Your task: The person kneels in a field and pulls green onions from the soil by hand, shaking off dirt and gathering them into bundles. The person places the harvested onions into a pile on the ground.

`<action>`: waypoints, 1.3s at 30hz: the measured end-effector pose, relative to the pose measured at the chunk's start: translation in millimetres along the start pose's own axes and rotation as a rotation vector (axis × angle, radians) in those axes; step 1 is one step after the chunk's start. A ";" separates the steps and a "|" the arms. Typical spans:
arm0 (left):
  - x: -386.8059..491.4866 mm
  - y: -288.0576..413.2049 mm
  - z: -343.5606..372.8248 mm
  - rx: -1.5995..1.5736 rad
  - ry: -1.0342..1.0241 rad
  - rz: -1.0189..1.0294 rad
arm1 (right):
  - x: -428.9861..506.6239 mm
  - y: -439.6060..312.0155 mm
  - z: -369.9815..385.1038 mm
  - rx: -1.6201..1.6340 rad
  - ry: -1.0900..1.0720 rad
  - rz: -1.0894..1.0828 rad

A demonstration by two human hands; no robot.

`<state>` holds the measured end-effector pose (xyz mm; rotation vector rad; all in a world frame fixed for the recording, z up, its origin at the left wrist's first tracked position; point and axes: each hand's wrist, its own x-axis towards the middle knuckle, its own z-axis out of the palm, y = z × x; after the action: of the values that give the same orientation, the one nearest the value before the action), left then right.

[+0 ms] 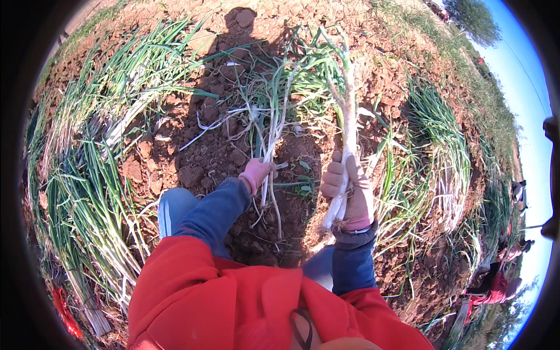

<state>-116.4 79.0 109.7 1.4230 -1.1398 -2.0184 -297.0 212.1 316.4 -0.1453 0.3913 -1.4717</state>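
Observation:
My gloved left hand (pixel 258 172) grips a few thin spring onions (pixel 276 127); their white root ends hang below the fist. In my gloved right hand (pixel 350 188) is a thick spring onion stalk (pixel 349 109), held nearly upright with its roots low by the wrist. It looks dry and papery along the shaft. Between and beyond both hands lies a loose heap of green onion leaves (pixel 313 72) on the reddish soil. Several pale stripped stalks (pixel 218 122) lie scattered left of that heap.
Large piles of spring onions (pixel 100 192) cover the ground at left. Another bundle (pixel 450 170) lies to the right, with looser onions (pixel 398 192) nearer me. A red strip (pixel 65 313) shows at lower left. Other people (pixel 496 284) are at the far right edge. Clods (pixel 192 175) roughen the soil.

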 end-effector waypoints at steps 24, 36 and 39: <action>-69.2 73.9 58.6 0.452 -0.137 0.060 | -5.4 108.2 -52.6 -1.581 0.547 0.208; -60.4 62.6 44.8 0.095 -0.159 0.118 | -14.2 114.2 -19.3 -1.717 0.426 0.217; -96.2 112.6 50.1 -0.012 -0.333 0.178 | -7.1 81.8 -35.0 -0.923 0.175 0.369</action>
<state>-137.8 102.6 262.7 0.9614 -1.3327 -2.1783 -232.7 232.6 258.1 -0.6434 1.1596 -0.8512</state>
